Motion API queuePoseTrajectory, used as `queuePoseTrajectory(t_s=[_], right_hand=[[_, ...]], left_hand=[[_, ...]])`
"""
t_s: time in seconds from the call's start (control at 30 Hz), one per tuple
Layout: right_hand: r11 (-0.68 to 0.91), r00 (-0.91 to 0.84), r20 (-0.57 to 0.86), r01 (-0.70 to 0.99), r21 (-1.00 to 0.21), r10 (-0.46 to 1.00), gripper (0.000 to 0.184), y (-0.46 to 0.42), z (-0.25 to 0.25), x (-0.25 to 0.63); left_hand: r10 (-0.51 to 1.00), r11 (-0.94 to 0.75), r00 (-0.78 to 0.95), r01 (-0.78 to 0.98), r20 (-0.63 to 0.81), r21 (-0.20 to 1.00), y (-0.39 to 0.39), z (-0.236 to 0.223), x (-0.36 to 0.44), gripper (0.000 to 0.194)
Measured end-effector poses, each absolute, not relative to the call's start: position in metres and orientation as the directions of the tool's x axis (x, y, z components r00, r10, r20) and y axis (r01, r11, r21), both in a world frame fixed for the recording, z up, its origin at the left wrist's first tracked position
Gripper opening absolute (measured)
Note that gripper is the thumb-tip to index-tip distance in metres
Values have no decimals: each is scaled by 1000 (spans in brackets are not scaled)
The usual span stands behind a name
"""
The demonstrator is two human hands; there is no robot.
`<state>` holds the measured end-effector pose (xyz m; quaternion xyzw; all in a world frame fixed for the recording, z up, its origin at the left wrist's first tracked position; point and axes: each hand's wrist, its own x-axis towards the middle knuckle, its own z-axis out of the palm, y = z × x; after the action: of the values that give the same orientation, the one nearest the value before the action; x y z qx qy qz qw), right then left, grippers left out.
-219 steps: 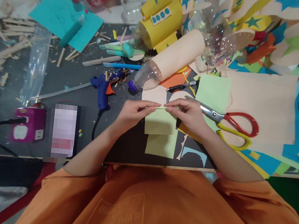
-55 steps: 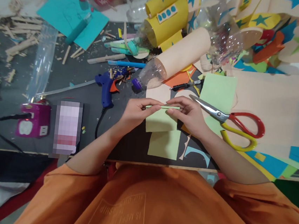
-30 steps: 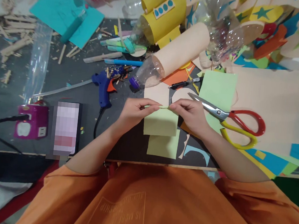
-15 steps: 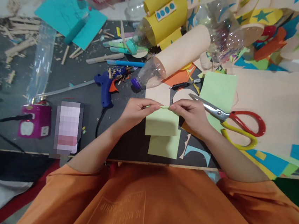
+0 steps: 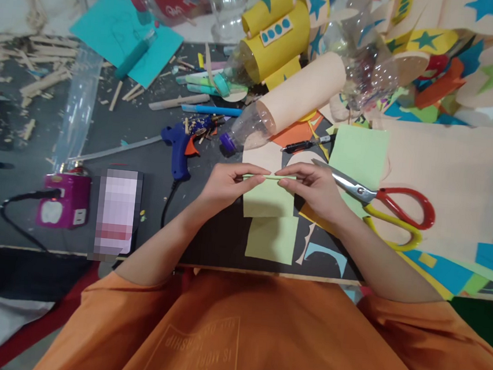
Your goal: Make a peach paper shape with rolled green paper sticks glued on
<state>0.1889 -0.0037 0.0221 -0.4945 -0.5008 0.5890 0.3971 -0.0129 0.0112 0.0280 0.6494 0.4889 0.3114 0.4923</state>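
Observation:
A small light-green sheet of paper (image 5: 268,203) is pinched along its far edge between both my hands. That edge looks narrowly rolled or folded over. My left hand (image 5: 234,181) is closed on its left part, thumb nearest me. My right hand (image 5: 305,185) grips the right part the same way, a short gap from the left fingertips. Just nearer to me, a second light-green piece of paper (image 5: 270,245) lies on the black table. Scissors (image 5: 361,191) with one red and one yellow handle rest right of my right hand, blades partly behind it.
A blue glue gun (image 5: 180,149) lies left of my hands, near a phone (image 5: 115,213) and a purple power adapter (image 5: 64,205). Beyond my hands are a paper-wrapped plastic bottle (image 5: 305,97) and a black pen (image 5: 305,145). A large beige sheet (image 5: 447,181) lies right.
My fingertips have spread slightly apart along the paper's edge, and more of the rolled strip shows. The sheet's near edge has moved a little away from me. The whole view has shifted slightly.

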Motion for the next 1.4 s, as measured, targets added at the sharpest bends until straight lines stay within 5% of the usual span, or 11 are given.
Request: queuePoseTrajectory(t_s=[0.2,0.43,0.67,1.4], right_hand=[[-155,-176,-168,83,-984,970,19,-3,25,188],[-212,-223,-234,118,-970,946,37,-5,29,189],[-120,-267,-172,202,-972,948,25,-5,29,190],[-208,-180,-220,86,-974,959,22,-4,26,189]], left_hand=[[931,-37,355,328,-87,944,12,27,-12,24],[913,3,380,355,-147,935,13,30,-14,25],[898,-19,410,398,-159,917,12,31,-11,23],[899,-42,424,340,-113,940,13,28,-15,26]])
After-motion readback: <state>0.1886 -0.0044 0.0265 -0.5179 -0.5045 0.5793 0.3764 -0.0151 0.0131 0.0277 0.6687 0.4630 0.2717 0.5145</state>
